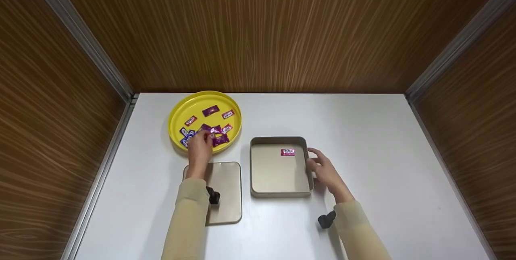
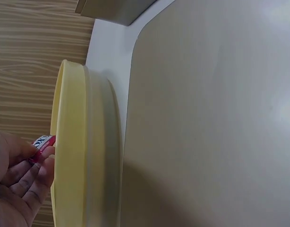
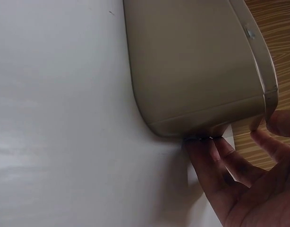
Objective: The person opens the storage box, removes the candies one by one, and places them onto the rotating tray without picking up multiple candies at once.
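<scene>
In the left wrist view, my left hand (image 1: 200, 147) pinches a small red-and-white wrapped candy (image 2: 43, 142) between thumb and fingers, right at the rim of a yellow round tray (image 1: 172, 123). Several purple, blue and red wrapped candies (image 1: 210, 110) lie in that tray, some partly hidden behind the hand. A square metal tin (image 1: 278, 175) stands right of the tray, with one pink wrapped candy (image 1: 288, 152) inside near its far side. My right hand (image 1: 325, 172) touches the outer right wall of the tin, its fingers extended against the side and one fingertip close to the rim.
A flat, square metal lid (image 1: 227, 195) lies on the white table (image 1: 371, 139) left of the tin, partly under the left forearm. Wood-grain panels (image 1: 266, 30) rise behind the table and at both sides. Each wrist wears a small black camera (image 1: 326, 219).
</scene>
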{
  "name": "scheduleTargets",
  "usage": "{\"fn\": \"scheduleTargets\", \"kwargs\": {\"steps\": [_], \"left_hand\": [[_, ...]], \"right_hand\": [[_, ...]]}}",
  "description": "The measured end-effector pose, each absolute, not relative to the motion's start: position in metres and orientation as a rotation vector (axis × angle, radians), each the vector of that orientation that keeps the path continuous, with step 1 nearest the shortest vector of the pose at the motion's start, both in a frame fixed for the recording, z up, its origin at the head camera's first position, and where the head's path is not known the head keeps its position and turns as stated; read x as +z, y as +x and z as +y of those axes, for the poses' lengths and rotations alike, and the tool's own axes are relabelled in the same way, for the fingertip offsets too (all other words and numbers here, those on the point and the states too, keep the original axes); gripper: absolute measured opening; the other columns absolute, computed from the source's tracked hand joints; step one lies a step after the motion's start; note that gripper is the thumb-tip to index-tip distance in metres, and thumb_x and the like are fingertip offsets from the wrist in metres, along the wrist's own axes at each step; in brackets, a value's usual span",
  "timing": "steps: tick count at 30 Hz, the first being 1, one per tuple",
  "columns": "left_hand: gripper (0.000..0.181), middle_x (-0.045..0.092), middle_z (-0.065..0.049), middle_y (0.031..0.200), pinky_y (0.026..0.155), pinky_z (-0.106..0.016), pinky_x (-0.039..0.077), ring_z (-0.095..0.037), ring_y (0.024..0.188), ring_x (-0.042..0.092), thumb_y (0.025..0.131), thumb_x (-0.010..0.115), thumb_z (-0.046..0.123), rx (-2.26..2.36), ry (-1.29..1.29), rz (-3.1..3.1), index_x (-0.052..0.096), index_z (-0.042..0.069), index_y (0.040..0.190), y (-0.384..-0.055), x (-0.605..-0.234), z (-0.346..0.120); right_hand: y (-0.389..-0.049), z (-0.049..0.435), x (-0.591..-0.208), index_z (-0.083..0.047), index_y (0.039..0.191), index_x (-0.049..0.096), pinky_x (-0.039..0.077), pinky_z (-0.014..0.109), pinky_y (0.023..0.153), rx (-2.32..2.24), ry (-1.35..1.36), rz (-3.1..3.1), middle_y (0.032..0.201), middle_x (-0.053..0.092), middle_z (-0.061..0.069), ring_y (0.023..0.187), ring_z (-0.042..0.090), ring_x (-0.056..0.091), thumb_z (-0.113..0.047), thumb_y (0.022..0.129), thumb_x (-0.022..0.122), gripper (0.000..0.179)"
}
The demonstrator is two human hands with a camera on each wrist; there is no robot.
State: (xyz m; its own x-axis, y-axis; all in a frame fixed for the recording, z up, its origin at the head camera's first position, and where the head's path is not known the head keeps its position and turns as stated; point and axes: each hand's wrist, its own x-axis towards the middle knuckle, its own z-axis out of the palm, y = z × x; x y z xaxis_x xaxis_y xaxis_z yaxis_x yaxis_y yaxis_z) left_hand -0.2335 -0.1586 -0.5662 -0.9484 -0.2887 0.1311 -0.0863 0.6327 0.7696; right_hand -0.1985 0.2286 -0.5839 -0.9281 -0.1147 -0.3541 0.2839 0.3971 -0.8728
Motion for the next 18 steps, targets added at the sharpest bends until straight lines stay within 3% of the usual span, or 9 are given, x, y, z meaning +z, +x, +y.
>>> {"fn": "scheduleTargets", "kwargs": {"steps": [6,11,18], "left_hand": [[0.047,0.052,-0.026,0.136,0.106,-0.046,0.039,-0.039,0.125,0.050,0.094,0.061,0.002,-1.231,0.231,-2.615,0.049,-0.003,0.139,-0.233,-0.564,-0.155],[0.045,0.047,-0.025,0.141,0.111,-0.048,0.031,-0.040,0.132,0.042,0.093,0.064,0.008,-1.162,0.163,-2.656,0.054,-0.001,0.136,-0.230,-0.562,-0.147],[0.044,0.054,-0.022,0.135,0.107,-0.049,0.037,-0.039,0.126,0.049,0.090,0.070,0.013,-1.061,-0.039,-2.664,0.060,0.002,0.131,-0.222,-0.557,-0.122]], "right_hand": [[-0.199,0.229,-0.585,-0.016,0.152,0.033,0.051,0.054,0.089,-1.536,0.135,2.310,0.138,0.047,0.025,0.122,0.045,0.052,-0.022,0.104,0.044,0.049],[-0.199,0.228,-0.585,-0.015,0.151,0.034,0.051,0.055,0.088,-1.557,0.112,2.312,0.136,0.048,0.026,0.120,0.045,0.053,-0.020,0.104,0.045,0.049],[-0.199,0.229,-0.585,-0.014,0.151,0.035,0.045,0.057,0.097,-1.532,0.077,2.355,0.136,0.050,0.027,0.119,0.045,0.055,-0.019,0.105,0.044,0.048]]}}
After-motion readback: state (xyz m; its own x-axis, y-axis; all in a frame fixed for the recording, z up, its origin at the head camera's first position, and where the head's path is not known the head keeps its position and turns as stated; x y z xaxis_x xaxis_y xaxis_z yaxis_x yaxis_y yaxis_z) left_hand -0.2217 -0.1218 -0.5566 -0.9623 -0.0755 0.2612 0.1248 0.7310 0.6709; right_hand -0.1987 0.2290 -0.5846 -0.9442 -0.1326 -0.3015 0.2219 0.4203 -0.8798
